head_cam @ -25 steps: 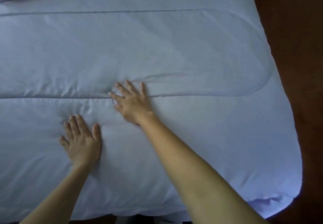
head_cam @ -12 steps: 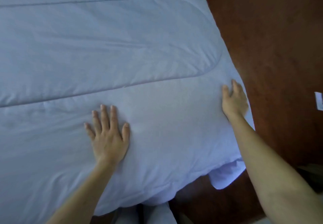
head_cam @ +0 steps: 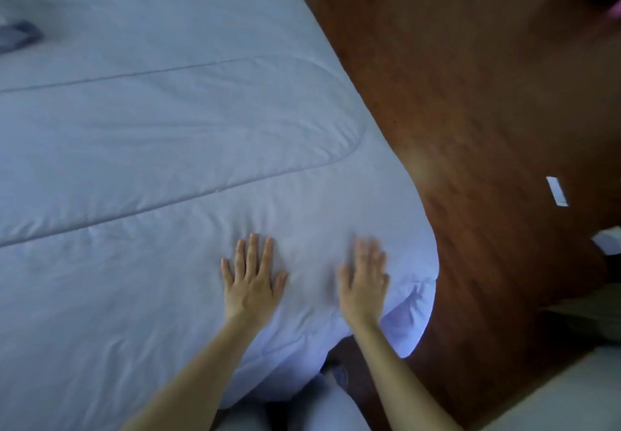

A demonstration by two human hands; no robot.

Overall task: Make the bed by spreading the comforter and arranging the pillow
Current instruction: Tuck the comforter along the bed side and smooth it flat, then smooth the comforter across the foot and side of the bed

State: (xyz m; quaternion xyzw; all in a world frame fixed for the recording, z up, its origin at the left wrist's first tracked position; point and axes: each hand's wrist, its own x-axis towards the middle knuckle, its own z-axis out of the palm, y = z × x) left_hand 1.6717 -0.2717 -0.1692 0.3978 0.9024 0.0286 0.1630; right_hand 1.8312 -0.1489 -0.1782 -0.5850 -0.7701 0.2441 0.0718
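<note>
A pale blue quilted comforter (head_cam: 141, 148) lies spread over the bed and fills the left and middle of the view. Its rounded near-right corner (head_cam: 416, 282) hangs over the edge. My left hand (head_cam: 250, 279) lies flat on the comforter with fingers apart, holding nothing. My right hand (head_cam: 364, 279), blurred by motion, rests flat beside it close to the corner, also holding nothing. No pillow shows clearly; a grey fabric piece (head_cam: 18, 39) sits at the far left edge.
Dark red-brown wooden floor (head_cam: 470, 111) runs along the bed's right side. A small white strip (head_cam: 557, 191) lies on the floor at right. Pale objects (head_cam: 608, 242) sit at the right edge, and a light surface (head_cam: 571, 403) fills the bottom right.
My right hand has moved from the comforter's right edge back inward, next to my left hand. The view has swung left to right, showing more floor and the bed's corner.
</note>
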